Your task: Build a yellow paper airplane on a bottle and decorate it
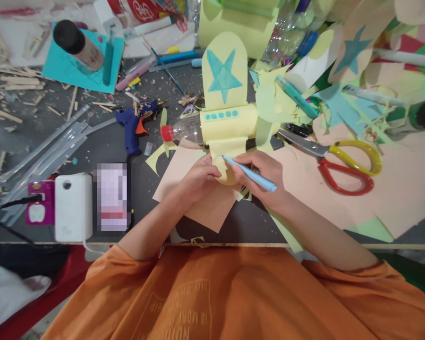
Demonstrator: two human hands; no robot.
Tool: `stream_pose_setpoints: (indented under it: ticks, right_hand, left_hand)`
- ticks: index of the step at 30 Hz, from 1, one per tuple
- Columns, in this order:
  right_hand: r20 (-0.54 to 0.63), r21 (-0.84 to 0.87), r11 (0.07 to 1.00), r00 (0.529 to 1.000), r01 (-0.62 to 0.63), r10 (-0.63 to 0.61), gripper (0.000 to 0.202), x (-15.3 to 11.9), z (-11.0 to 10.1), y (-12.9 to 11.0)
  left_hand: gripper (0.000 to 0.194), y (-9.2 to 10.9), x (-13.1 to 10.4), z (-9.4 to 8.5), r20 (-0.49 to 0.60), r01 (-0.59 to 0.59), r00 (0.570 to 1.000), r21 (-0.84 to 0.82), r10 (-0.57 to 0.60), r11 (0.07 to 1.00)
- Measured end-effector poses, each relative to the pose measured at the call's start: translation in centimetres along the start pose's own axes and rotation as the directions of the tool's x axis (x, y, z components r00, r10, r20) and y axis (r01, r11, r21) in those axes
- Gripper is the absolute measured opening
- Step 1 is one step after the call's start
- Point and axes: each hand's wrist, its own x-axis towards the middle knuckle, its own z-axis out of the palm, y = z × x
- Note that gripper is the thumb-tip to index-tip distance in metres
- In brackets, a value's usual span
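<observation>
A plastic bottle [187,129] with a red cap lies on its side, wrapped in yellow paper [230,125] with a row of blue dots. Its far paper wing [212,47] bears a blue star. The near yellow wing [230,147] points towards me. My left hand [201,178] grips this wing's left edge, thumb on top and the other fingers curled, partly hidden. My right hand [260,174] pinches a light blue marker [255,177], its tip at the near wing's surface. Under both hands lies a sheet of pinkish paper [212,212].
Scissors [340,163] with red and yellow handles lie at the right among paper scraps. A blue glue gun [129,130], clear glue sticks [49,156] and a white power bank [73,208] are at the left. Wood splinters [21,82] litter the far left.
</observation>
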Motion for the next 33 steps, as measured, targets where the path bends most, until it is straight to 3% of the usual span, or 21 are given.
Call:
stream_pose_setpoints:
  ticks: [14, 21, 33]
  right_hand:
    - [-0.064, -0.023, 1.0, 0.998, -0.019, 0.018, 0.01, 0.2, -0.8, 0.1]
    - [0.001, -0.019, 0.991, 0.991, -0.132, 0.132, 0.013, 0.2, -2.0, -0.2]
    - [-0.115, 0.041, 0.993, 0.987, -0.109, 0.113, 0.02, 0.2, -1.3, 0.8]
  left_hand:
    - [0.038, -0.3, 0.2, -0.3, -0.021, 0.015, 1.0, 0.011, -0.015, 1.0]
    - [0.04, -0.1, 0.1, -0.1, -0.009, 0.005, 1.0, 0.015, -0.004, 1.0]
    - [0.04, -0.2, 0.1, -0.2, -0.022, 0.008, 1.0, -0.018, -0.008, 1.0]
